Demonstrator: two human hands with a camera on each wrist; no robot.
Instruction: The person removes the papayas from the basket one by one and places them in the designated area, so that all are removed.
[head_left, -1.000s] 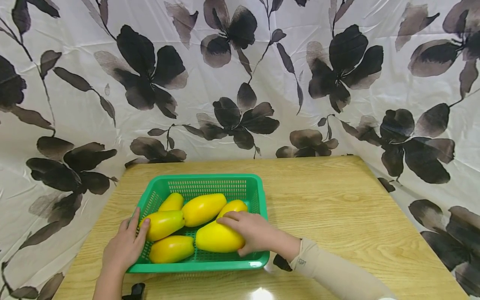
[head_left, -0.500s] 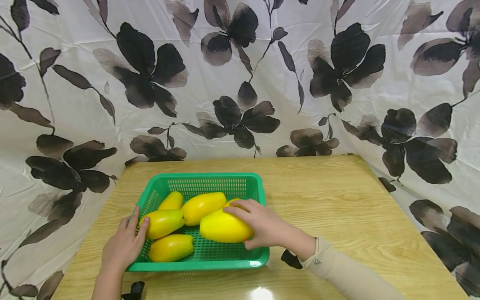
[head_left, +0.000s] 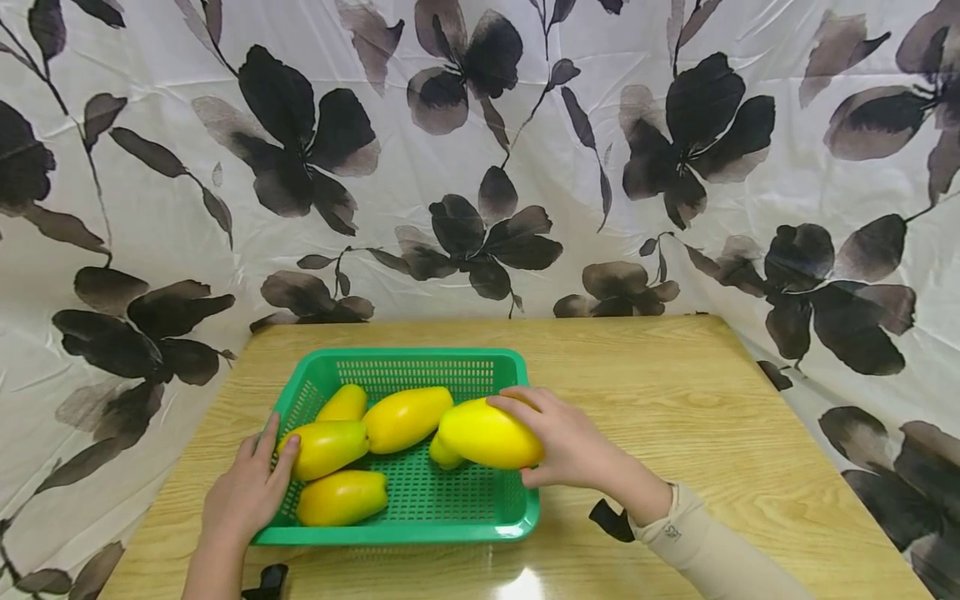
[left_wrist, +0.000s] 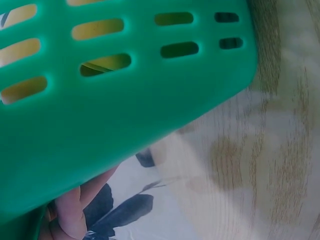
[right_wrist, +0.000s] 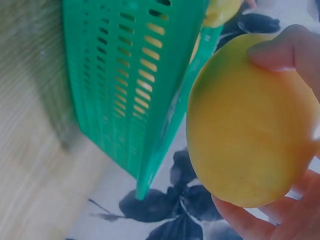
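My right hand (head_left: pixel 566 442) grips a yellow papaya (head_left: pixel 487 433) over the right side of a green plastic basket (head_left: pixel 390 533). In the right wrist view, the thumb lies across the top of this papaya (right_wrist: pixel 250 125) and fingers curl beneath it, just outside the basket wall (right_wrist: pixel 105 75). At the basket's left end, my left hand (head_left: pixel 243 496) holds the rim, and its curled fingers show below the wall in the left wrist view. Several more papayas lie inside, including one by the left hand (head_left: pixel 326 450) and one at the front (head_left: pixel 342 497). Another papaya (head_left: pixel 444 454) is partly hidden behind the held one.
The basket stands on the left part of a wood-grain table (head_left: pixel 645 383). Floral cloth (head_left: pixel 480 167) hangs behind and at both sides. Black straps sit near each wrist, and light glares off the table's front.
My right hand has lifted the papaya from the basket's front right and carried it up and right to the right rim. The left hand stays in place.
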